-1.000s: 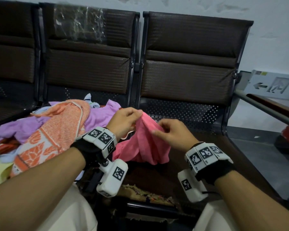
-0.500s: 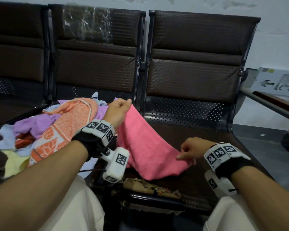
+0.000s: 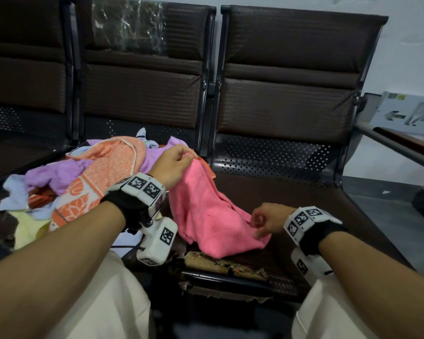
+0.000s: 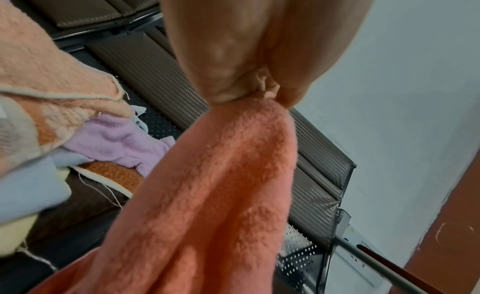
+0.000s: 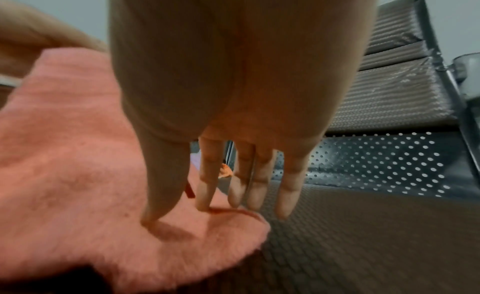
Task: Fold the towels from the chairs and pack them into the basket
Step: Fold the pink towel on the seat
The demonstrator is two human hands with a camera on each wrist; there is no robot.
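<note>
A pink towel (image 3: 206,211) slopes from my raised left hand down onto the right chair's seat (image 3: 304,199). My left hand (image 3: 190,156) pinches its top corner, and in the left wrist view this hand (image 4: 262,95) has the pink towel (image 4: 221,195) bunched between thumb and fingers. My right hand (image 3: 256,231) is at the towel's lower right corner. In the right wrist view, that hand (image 5: 176,214) has its fingers nearly straight, with thumb and index tips resting on the pink towel (image 5: 64,165). No basket is in view.
A pile of unfolded towels (image 3: 96,174), orange-patterned, purple, blue and yellow, lies on the middle chair to the left. A metal armrest (image 3: 402,148) runs along the right chair. That seat's front edge (image 3: 225,264) is torn. My knees are below.
A second ago both hands held the towel's top together. My right hand slid down to the lower corner, and its pinch has loosened into straighter fingers. My left hand keeps its grip.
</note>
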